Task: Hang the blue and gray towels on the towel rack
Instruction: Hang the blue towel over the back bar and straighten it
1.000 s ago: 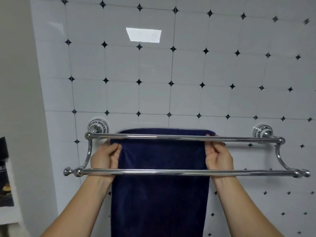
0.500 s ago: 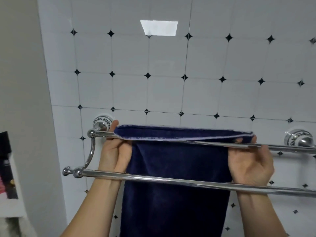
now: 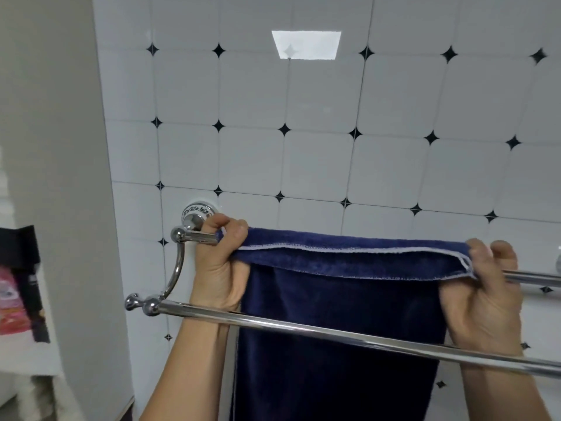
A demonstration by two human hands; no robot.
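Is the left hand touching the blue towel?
Touching. The head view shows the left hand pinching the blue towel at its top left corner, thumb and fingers closed over the fold by the rear bar.

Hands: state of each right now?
Left hand: closed, holding the blue towel at its left top edge.
Right hand: closed, holding the towel's right top edge.

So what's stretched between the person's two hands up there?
In the head view, the blue towel spans the gap between the left hand and right hand, folded over the back rail.
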